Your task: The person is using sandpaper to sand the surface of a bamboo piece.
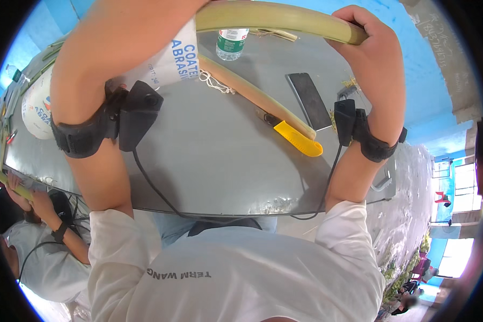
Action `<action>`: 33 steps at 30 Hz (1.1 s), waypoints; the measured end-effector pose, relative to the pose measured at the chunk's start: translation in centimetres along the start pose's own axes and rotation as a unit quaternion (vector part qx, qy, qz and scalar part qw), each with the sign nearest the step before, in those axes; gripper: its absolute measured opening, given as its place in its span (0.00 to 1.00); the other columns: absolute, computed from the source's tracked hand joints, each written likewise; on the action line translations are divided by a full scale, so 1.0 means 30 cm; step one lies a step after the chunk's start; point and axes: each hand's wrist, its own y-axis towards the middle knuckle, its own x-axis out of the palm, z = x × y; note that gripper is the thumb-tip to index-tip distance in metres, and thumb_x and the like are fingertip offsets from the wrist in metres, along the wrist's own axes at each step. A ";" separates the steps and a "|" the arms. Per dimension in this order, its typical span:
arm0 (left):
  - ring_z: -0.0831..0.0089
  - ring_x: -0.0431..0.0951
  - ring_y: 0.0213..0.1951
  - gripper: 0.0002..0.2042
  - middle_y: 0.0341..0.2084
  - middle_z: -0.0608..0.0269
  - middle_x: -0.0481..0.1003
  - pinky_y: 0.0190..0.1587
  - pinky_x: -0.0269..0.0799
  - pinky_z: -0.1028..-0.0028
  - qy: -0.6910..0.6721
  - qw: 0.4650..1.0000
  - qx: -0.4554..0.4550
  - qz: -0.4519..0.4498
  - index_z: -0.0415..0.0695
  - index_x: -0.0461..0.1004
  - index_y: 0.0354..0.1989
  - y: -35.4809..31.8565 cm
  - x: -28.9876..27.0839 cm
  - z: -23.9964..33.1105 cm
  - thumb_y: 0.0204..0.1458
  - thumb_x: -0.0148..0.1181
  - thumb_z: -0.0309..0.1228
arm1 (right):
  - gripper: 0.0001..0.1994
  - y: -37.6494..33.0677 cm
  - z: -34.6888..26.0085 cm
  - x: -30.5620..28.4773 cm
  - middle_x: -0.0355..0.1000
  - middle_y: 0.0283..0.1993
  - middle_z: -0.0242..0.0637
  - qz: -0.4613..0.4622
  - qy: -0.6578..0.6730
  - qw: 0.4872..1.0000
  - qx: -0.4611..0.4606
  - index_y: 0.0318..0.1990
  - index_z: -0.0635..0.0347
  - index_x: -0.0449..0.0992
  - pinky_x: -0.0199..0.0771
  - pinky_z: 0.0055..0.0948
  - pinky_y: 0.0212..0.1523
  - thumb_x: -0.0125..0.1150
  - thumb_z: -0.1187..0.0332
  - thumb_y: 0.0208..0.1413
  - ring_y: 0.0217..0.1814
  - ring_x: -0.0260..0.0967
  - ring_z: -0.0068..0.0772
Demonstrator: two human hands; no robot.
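Observation:
A thick, pale green stalk (273, 16) spans the top of the view, bowed by the lens. My right hand (373, 32) is closed round its right end. My left forearm crosses toward the stalk's left part, and the left hand lies beyond the top edge. A white sheet with blue print (169, 61) shows behind that forearm. On the grey table lies a second, slimmer stalk (257, 96), slanting down to the right. Against its lower end rests a yellow utility knife (298, 138).
A black phone (309, 101) lies right of the knife. A clear bottle with a green label (231, 44) stands behind, near white string (216, 81). At left is a white printed roll (36, 104). A co-worker's hands (29, 198) hold another stalk. Cables hang from my forearm straps.

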 end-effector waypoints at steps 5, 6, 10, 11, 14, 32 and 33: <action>0.63 0.81 0.48 0.15 0.42 0.47 0.80 0.51 0.78 0.66 0.167 0.976 0.016 0.140 0.32 0.75 0.53 -0.014 0.066 0.008 0.72 0.51 0.33 | 0.10 0.035 0.087 -0.015 0.76 0.35 0.29 -0.070 -0.035 0.997 -0.020 0.45 0.58 0.81 0.72 0.24 0.43 0.71 0.73 0.55 0.37 0.72 0.24; 0.63 0.81 0.48 0.15 0.41 0.48 0.80 0.51 0.78 0.65 0.218 0.962 0.005 0.163 0.32 0.75 0.52 -0.004 0.077 0.034 0.71 0.51 0.33 | 0.10 0.040 0.110 -0.021 0.76 0.34 0.29 -0.068 -0.034 0.997 -0.019 0.45 0.58 0.81 0.72 0.23 0.43 0.71 0.72 0.56 0.37 0.71 0.23; 0.58 0.83 0.42 0.13 0.34 0.50 0.82 0.47 0.79 0.63 -0.042 0.903 -0.427 -0.028 0.35 0.78 0.46 0.123 -0.099 0.119 0.64 0.61 0.34 | 0.09 0.049 0.188 -0.063 0.75 0.34 0.28 -0.062 -0.053 0.996 -0.023 0.45 0.60 0.81 0.71 0.22 0.43 0.70 0.73 0.57 0.37 0.70 0.21; 0.60 0.82 0.40 0.15 0.34 0.52 0.82 0.46 0.78 0.64 -0.098 0.887 -0.445 -0.072 0.36 0.79 0.46 0.112 -0.104 0.103 0.63 0.62 0.38 | 0.09 0.050 0.200 -0.075 0.75 0.34 0.28 -0.061 -0.062 0.996 -0.028 0.45 0.60 0.81 0.71 0.22 0.43 0.70 0.73 0.57 0.37 0.70 0.21; 0.74 0.79 0.37 0.30 0.37 0.61 0.81 0.42 0.75 0.73 -0.026 0.966 -0.249 -0.065 0.39 0.79 0.52 -0.006 -0.024 -0.037 0.64 0.63 0.60 | 0.09 0.049 0.217 -0.099 0.75 0.35 0.27 -0.076 -0.047 0.996 -0.022 0.44 0.60 0.80 0.71 0.21 0.44 0.68 0.75 0.57 0.38 0.70 0.20; 0.75 0.80 0.26 0.36 0.26 0.58 0.82 0.31 0.74 0.75 0.031 0.948 -0.292 -0.123 0.35 0.86 0.41 -0.066 -0.045 -0.089 0.63 0.58 0.65 | 0.09 0.045 0.176 -0.082 0.73 0.33 0.28 -0.113 -0.037 0.992 -0.041 0.44 0.60 0.78 0.69 0.23 0.41 0.68 0.75 0.56 0.36 0.67 0.22; 0.75 0.80 0.26 0.36 0.26 0.58 0.81 0.31 0.74 0.75 0.029 0.950 -0.288 -0.118 0.35 0.86 0.41 -0.067 -0.048 -0.086 0.63 0.58 0.65 | 0.09 0.045 0.156 -0.079 0.73 0.33 0.29 -0.118 -0.035 0.992 -0.040 0.44 0.60 0.78 0.69 0.23 0.41 0.68 0.75 0.57 0.36 0.67 0.22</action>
